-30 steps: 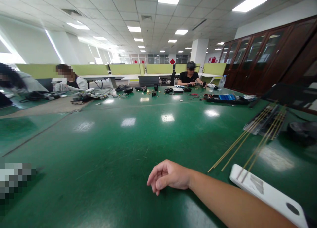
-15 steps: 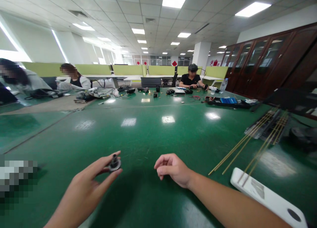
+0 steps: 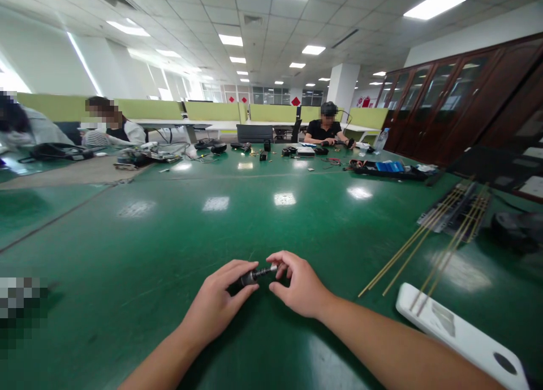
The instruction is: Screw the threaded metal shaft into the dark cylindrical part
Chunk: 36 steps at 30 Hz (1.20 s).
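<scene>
- One dark cylindrical tool with a thin ridged shaft (image 3: 248, 278), pinched in the left hand (image 3: 218, 297), between two bare hands; fingers hide its rear.
- One right hand (image 3: 299, 285), loosely curled at the shaft's tip; cannot tell whether it grips.
- One white oblong case (image 3: 475, 339), bottom corner cut off.
- Several thin yellow rods (image 3: 443, 209), overlapping, uncountable.

There are two near hands (image 3: 212, 299), one tool (image 3: 249, 277) and three co-workers (image 3: 318, 131).

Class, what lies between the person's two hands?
In the head view, a dark part with a slim shaft lies there, held in the left hand and pointing toward the right hand; whether that hand touches it is unclear.
</scene>
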Available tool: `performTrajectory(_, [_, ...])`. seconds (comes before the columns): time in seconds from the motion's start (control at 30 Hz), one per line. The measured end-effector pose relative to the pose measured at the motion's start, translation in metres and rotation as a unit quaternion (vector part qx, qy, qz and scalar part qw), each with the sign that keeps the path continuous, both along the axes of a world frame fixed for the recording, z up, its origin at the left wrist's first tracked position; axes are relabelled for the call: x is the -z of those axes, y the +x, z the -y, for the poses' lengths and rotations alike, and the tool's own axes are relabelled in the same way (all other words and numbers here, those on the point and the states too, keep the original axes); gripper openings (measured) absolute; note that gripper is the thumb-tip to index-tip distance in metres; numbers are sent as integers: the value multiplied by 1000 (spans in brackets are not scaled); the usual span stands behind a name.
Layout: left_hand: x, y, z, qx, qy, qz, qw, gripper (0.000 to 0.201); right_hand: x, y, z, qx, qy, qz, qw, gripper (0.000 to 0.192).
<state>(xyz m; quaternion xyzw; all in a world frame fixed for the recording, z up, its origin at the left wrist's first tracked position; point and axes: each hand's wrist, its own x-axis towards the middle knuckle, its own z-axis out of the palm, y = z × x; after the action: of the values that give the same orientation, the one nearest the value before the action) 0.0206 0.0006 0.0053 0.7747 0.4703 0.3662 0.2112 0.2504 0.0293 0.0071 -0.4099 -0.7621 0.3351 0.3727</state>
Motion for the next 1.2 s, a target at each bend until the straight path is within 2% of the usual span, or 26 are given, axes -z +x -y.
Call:
performTrajectory(0.1, [3,-1,3,-31,-4,-5,999,47,-1,-1,1,-9,-1,13,1000,45])
performTrajectory(0.17, [4,0,4,-41,-4,-5,999,44,-1,-1,1,-12,-2,21,1000,42])
performTrajectory(0.33, [3,3,4,-14,12,-10,1000,28,-5,-2,3,-17,10,20,1000,35])
performTrajectory(0.57, [5,3,5,10,18,12,1000,29,-8,-3,5,-24,16,19,999,24])
performTrajectory(1.2, [3,4,6,24,26,5,999,32,-9,-3,7,-34,17,0,999,23])
